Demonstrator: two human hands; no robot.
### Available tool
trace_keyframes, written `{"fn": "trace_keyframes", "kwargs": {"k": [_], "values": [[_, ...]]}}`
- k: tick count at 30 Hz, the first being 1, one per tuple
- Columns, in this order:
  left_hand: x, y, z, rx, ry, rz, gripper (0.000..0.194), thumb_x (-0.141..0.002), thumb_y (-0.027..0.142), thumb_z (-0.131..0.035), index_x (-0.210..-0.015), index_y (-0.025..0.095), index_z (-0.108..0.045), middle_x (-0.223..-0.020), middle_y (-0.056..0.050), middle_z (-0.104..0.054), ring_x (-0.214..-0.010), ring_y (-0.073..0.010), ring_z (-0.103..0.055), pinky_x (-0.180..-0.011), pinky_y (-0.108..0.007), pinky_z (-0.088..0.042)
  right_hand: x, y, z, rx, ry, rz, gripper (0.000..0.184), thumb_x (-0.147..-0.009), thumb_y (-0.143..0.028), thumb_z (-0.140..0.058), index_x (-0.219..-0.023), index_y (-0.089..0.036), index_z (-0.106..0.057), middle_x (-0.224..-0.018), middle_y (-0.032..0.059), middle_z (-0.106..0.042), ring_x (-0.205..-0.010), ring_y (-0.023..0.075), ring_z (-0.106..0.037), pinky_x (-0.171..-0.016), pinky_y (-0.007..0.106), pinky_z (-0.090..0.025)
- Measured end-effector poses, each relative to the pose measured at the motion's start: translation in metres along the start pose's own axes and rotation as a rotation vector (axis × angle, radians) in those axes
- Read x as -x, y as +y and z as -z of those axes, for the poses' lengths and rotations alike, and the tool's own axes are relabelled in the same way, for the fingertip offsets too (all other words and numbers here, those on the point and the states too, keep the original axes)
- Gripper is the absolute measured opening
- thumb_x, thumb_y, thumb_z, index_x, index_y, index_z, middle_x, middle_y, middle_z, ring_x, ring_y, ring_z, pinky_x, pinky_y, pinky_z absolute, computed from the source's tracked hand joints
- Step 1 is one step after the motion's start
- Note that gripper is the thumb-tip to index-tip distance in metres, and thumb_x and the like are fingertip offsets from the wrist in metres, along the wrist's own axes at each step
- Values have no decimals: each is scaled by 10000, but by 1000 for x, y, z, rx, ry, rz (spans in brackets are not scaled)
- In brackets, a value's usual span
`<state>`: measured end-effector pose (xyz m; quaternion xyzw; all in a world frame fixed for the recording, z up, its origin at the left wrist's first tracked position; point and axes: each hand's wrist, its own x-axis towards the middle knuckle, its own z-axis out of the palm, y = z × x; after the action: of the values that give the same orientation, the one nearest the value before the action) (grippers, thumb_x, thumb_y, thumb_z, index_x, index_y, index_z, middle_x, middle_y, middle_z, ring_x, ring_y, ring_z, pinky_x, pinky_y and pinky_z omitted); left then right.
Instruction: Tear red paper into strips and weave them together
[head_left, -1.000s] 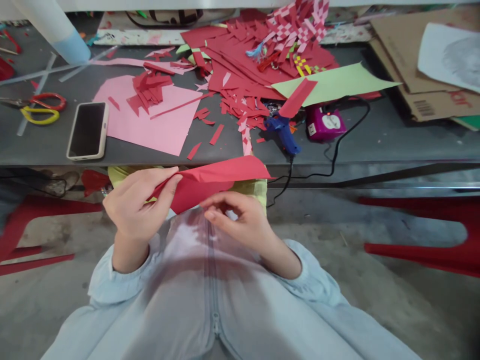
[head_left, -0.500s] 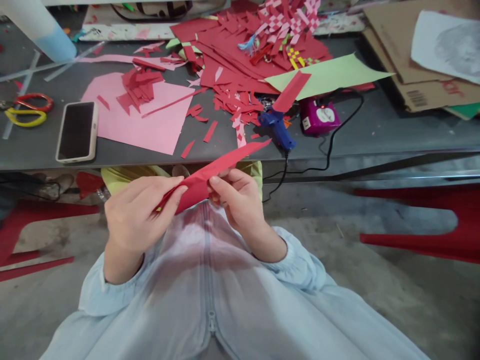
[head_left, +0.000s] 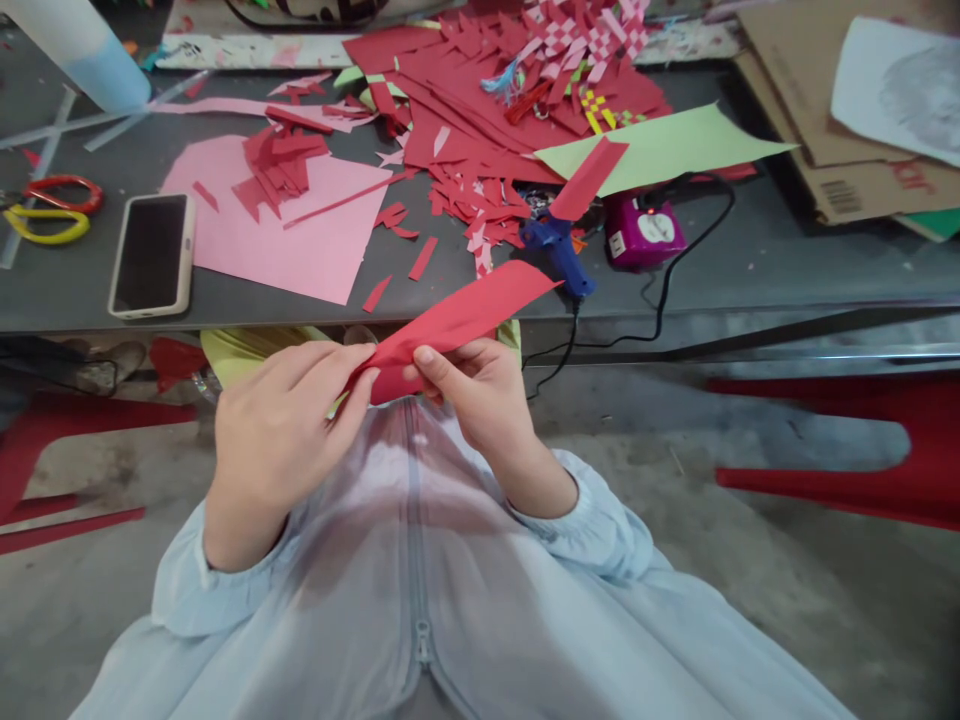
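Just before the near edge of the table [head_left: 780, 240], red paper [head_left: 469, 312] is held two-handed. Left hand [head_left: 274, 425]: thumb and fingers closed, pinching the paper's left end. Right hand [head_left: 484, 390]: thumb on the paper, fingers curled behind, gripping near its middle. Free end projects toward the table.

At the near edge of a gray table [head_left: 765, 260], the left hand [head_left: 289, 430] and right hand [head_left: 480, 395] pinch a folded red paper [head_left: 476, 308]. A smartphone [head_left: 152, 255] lies between red-and-yellow-handled scissors [head_left: 54, 238] and a pink sheet [head_left: 322, 245] bearing red scraps [head_left: 281, 165]; a blue glue gun [head_left: 568, 262] lies just beside a purple box [head_left: 634, 238], near a pale green sheet [head_left: 667, 145].
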<state>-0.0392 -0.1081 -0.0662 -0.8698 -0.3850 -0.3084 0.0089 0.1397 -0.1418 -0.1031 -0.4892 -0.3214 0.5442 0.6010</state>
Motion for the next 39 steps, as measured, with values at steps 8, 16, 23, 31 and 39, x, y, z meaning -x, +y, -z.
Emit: {"fn": "trace_keyframes", "kwargs": {"k": [8,16,23,31,39], "values": [[-25,10,0,-118,-104,-39,255,-977,329,-562,-1170,236,-700,-1014,-22,-782,-883,-181,-739,-710,-276,-527,-20,0,-5,65,64,104,353,-692,-488,-819,-578,-184,-680,-563,-4,-696,-439,55,-480,-440,208,-413],[-31,-6,-12,-21,-93,23,212,-967,287,-583,-1117,244,-726,-1009,0,-789,-880,-157,-747,-715,-246,-550,-34,9,-7,-78,2,50,222,-677,-418,-851,-745,-220,-777,-635,-21,-720,-461,53,-504,-462,203,-452],[-43,-18,-16,145,-139,144,218,-966,310,-578,-1073,256,-761,-938,6,-795,-819,-140,-742,-704,-225,-531,-50,17,-13,-165,-49,29,237,-733,-460,-801,-738,-226,-769,-661,-18,-735,-446,47,-503,-441,195,-436],[-56,-32,-15,79,-246,210,226,-954,349,-569,-993,296,-785,-879,22,-794,-732,-145,-722,-623,-238,-483,-62,10,-15,19,24,32,276,-676,-465,-834,-774,-212,-783,-667,-8,-733,-432,52,-465,-403,205,-383],[-58,-46,-20,91,-312,134,240,-967,344,-549,-947,274,-778,-886,35,-796,-762,-134,-734,-598,-225,-479,-64,3,-2,14,79,-57,326,-728,-505,-797,-708,-184,-742,-653,21,-749,-383,39,-431,-377,190,-359]]}}
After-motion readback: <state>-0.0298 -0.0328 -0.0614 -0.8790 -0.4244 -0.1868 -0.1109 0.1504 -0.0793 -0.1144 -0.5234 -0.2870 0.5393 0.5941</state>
